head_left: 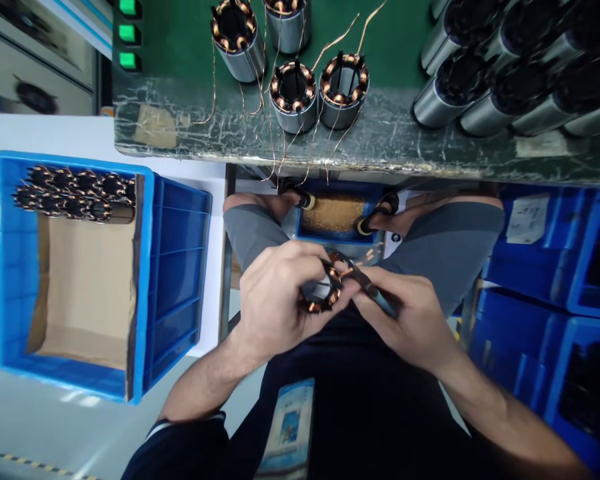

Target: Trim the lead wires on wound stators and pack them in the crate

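Observation:
My left hand is wrapped round a motor stator, a metal cylinder with copper windings round its open end, held above my lap. My right hand grips a pair of wire cutters, their dark jaws against copper wire at the stator's edge. The fingertips of both hands nearly meet there. Small blurred copper-coloured bits show just beyond the jaws. Part of the stator's body is hidden by my left fingers.
Several wound stators with loose wire ends stand on the green bench; rows of metal cylinders stand at right. A blue crate at left holds stators and cardboard. A blue bin lies between my feet; blue crates are stacked right.

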{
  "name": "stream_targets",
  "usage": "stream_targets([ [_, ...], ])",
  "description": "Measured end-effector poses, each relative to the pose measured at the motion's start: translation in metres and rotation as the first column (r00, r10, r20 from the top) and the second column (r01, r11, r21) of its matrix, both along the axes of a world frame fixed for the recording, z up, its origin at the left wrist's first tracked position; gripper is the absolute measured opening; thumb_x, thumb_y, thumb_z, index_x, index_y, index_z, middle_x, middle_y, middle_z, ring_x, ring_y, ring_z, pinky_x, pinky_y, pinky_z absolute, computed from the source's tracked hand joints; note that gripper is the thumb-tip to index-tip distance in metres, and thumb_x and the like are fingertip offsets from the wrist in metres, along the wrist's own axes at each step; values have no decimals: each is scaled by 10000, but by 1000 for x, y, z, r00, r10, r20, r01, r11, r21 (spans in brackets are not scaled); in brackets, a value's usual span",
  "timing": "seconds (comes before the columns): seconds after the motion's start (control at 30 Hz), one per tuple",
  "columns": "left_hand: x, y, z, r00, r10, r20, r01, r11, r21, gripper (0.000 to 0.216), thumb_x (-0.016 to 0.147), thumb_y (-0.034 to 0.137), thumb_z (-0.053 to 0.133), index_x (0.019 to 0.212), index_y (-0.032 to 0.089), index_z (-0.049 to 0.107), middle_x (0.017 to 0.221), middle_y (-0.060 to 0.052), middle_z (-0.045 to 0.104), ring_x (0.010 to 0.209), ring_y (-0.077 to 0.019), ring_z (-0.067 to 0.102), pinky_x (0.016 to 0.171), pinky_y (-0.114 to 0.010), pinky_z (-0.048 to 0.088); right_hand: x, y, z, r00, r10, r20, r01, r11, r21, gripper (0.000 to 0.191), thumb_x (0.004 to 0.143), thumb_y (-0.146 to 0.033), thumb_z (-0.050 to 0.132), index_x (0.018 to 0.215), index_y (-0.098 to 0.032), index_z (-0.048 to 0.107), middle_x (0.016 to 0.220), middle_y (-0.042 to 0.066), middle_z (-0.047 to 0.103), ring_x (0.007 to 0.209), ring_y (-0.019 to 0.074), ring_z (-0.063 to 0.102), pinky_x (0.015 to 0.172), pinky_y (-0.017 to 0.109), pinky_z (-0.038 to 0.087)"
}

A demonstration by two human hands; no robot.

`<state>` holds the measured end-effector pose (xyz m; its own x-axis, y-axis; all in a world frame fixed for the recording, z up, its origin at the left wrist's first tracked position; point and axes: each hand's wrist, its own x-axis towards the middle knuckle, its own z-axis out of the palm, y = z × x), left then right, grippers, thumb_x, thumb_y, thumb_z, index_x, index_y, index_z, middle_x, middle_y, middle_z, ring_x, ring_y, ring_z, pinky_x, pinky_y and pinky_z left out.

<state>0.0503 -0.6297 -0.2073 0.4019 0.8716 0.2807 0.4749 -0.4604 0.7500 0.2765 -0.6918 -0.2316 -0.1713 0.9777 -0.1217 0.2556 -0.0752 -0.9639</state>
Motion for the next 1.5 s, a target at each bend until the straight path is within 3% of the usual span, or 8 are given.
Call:
stream_targets([
  [0.2, -5, 12, -38, 964, 58, -260, -43, 997, 65, 411, 1036, 537, 847, 1226, 260, 611, 1015, -2, 813, 898, -202, 816, 843, -341, 600, 8, 33, -55, 991, -65, -121, 27, 956, -293, 368, 1063, -486, 802, 1332, -248, 881, 1007, 26, 871, 848, 195, 794, 797, 305, 639],
  [0.43, 5, 14, -38, 919, -354, -173, 356, 934, -23, 414, 1017, 570, 867, 1225, 276, 663, 1191, -12, 852, 1177, -236, 802, 1377, -504, 427, 10, 33, -55, 769, -91, -633, -335, 785, -520, 422, 969, -595, 877, 1086, -196, 799, 864, 4, 747, 647, 159, 695, 595, 282, 585],
  [0.63, -15, -4, -7, 999, -16, -32, 9, 980, -201, 709, 927, 653, 915, 1443, 282, 600, 1489, -147, 728, 1400, -361, 682, 1228, -570, 534, 24, 19, -41, 891, -154, -427, -18, 928, -372, 600, 742, -307, 1087, 1263, -274, 790, 1024, 6, 828, 780, 170, 763, 721, 282, 633],
  [0.73, -16, -1, -15, 940, -65, 334, 295, 645, -705, 669, 938, 729, 840, 1386, 254, 692, 1358, -138, 789, 1289, -362, 758, 1115, -515, 613, 24, 13, -32, 928, -76, -365, 12, 985, -173, 552, 718, -292, 1093, 1180, -277, 791, 1246, 91, 871, 1147, 315, 843, 960, 422, 690],
  [0.8, -5, 4, -22, 794, -35, 606, 592, 269, -760, 676, 859, 737, 911, 1284, 232, 766, 1261, -139, 828, 1205, -368, 803, 1075, -500, 640, 20, 12, -24, 936, 24, -352, -43, 998, -47, 534, 745, -310, 1081, 1192, -291, 789, 1376, 110, 854, 1239, 351, 837, 1016, 468, 695],
  [0.87, 7, 8, -24, 722, 39, 691, 686, 89, -722, 548, 814, 593, 993, 1157, 208, 805, 1134, -123, 840, 1076, -327, 826, 1014, -457, 655, 20, 14, -12, 955, 134, -265, -119, 990, 72, 533, 786, -290, 1058, 1241, -312, 782, 1431, 94, 835, 1251, 332, 838, 1045, 444, 688],
  [1.13, 14, 17, -5, 824, -12, 566, 553, 235, -800, 390, 781, 213, 1014, 1042, 195, 725, 932, 16, 739, 798, -121, 667, 740, -237, 516, 61, 16, 49, 829, 382, 409, -445, 893, 67, 809, 955, -71, 622, 1715, -346, 589, 1511, 107, 668, 1319, 280, 744, 1094, 415, 639],
  [1.5, 16, 18, -7, 843, -87, 530, 533, 263, -805, 356, 802, 209, 972, 1046, 189, 713, 928, 6, 732, 777, -128, 662, 726, -256, 523, 76, 10, 57, 659, 411, 630, -582, 809, 82, 800, 1000, -167, 608, 1768, -362, 498, 1218, 79, 731, 995, 276, 687, 845, 431, 578],
])
